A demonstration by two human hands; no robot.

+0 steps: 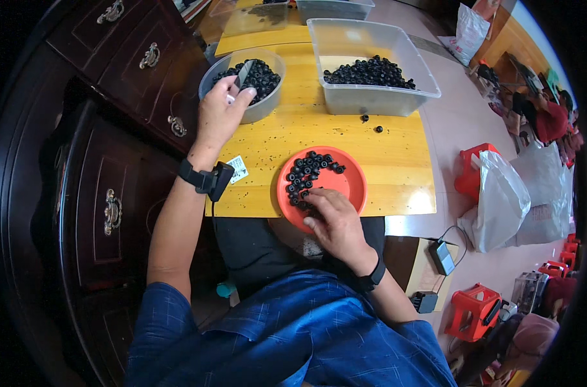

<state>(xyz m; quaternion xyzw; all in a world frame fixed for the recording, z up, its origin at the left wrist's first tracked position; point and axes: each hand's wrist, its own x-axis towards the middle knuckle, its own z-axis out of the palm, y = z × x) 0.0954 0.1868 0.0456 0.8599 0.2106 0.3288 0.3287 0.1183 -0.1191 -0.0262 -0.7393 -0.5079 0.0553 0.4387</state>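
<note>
The yellow table fills the upper middle of the frame; on it sit a clear bin, a round tub toward upper left, and a red plate at centre; my left arm stretches up, left hand at the tub, thumb and fingers closed on a silver blade. From lower right, my right hand bends palm-down over the plate, fingers among black rings; whether they pinch one, I cannot tell.
</note>
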